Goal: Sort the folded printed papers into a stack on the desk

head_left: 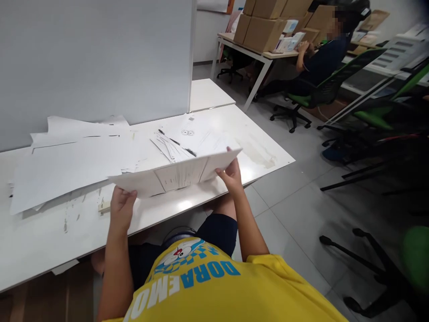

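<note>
A long white sheet of paper (177,174) with printed lines and text is held up between my two hands, tilted above the front of the table. My left hand (122,205) pinches its left end, thumb on the near side. At the right end, my right hand (231,174) grips the edge with the thumb in front and fingers behind. Behind the sheet lie narrow paper strips (167,146) and a black pen (174,141). To the left, large white sheets (73,156) are spread in a loose pile.
The white table (33,250) runs along a grey partition (94,58). A small pale block (104,206) sits near my left hand. Cardboard boxes (258,31) stand on another desk, where a person (325,58) sits on a green chair (348,74). More chairs are at right.
</note>
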A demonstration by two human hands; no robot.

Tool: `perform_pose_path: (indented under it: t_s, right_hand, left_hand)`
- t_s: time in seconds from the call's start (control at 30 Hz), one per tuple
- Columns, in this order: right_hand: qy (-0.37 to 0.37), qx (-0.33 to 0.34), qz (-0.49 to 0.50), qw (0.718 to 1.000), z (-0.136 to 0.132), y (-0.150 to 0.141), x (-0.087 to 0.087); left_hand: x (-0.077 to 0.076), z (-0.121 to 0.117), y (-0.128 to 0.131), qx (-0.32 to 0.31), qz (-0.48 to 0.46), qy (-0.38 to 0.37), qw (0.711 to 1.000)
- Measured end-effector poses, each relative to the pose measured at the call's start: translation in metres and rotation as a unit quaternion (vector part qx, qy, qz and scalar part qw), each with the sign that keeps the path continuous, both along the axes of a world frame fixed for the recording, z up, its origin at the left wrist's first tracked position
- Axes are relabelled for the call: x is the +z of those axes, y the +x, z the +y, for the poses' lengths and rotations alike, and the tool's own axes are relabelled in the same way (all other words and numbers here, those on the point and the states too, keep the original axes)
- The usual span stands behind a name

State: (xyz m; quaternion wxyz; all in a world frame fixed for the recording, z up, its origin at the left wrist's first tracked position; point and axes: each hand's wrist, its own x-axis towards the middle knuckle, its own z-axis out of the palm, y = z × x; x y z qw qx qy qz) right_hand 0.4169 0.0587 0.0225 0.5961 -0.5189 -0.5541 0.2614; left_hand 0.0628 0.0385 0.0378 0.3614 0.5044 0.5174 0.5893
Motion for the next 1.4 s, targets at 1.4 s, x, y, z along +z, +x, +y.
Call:
perform_pose_path:
  t_s: [1.4]
  right_hand:
    - [-0.433,0.131,0.049,0.89,-0.065,-0.001,-0.006]
  left_hand:
    - [-0.023,-0.064,-0.035,0.037,0.633,-0.029,0.773]
